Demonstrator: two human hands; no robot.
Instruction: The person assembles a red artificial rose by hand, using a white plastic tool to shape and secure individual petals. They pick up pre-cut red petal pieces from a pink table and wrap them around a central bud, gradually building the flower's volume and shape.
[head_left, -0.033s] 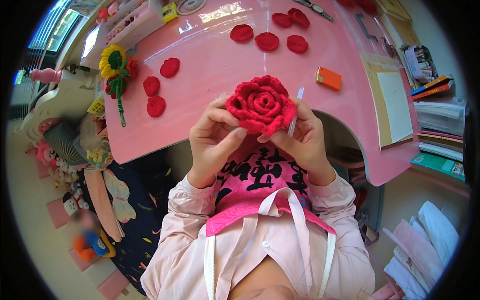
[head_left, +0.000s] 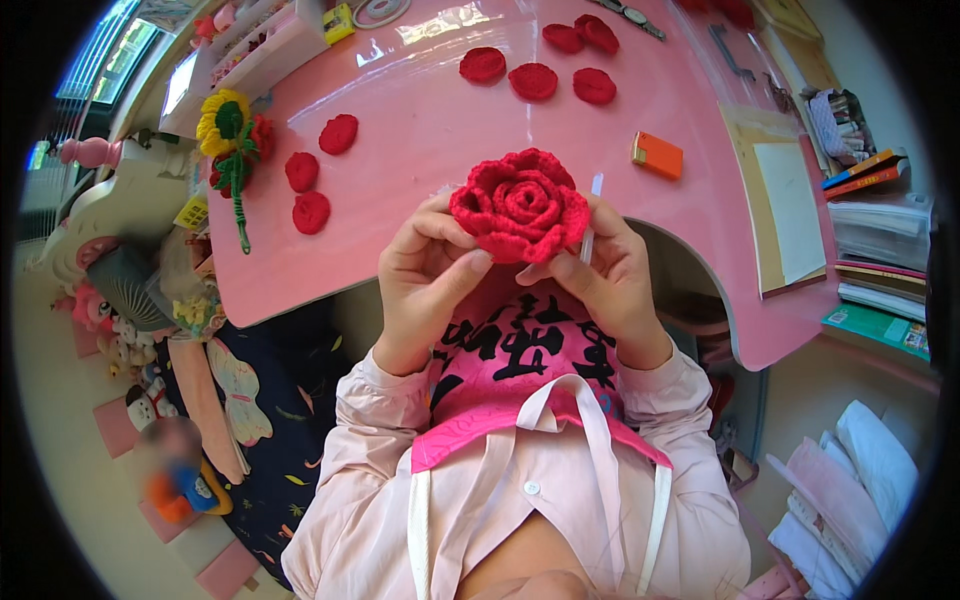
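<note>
Between both hands, over the near edge of the table, is a red crocheted rose [head_left: 520, 205] with its layered petals facing up. My left hand [head_left: 432, 270] pinches its left lower side, thumb in front and fingers curled behind. At its lower right, my right hand [head_left: 606, 275] grips the rose, thumb below the petals. A thin whitish stick [head_left: 596, 188] stands up along the fingers of my right hand; its lower part is partly hidden. Several red crocheted discs lie on the table, such as one disc [head_left: 533, 82] beyond the rose and another disc [head_left: 311, 212] to the left.
On the pink table [head_left: 400, 200], an orange box [head_left: 657, 156] lies right of the rose. A crocheted sunflower [head_left: 228, 125] with a green stem lies at the left. A watch [head_left: 635, 16] rests at the far edge. Paper on a board [head_left: 790, 210] and stacked folders [head_left: 880, 230] are at right.
The rose has tipped slightly, its lower petals lifting a little. My right thumb has slid down off the petals' front. The whitish stick has shifted slightly.
</note>
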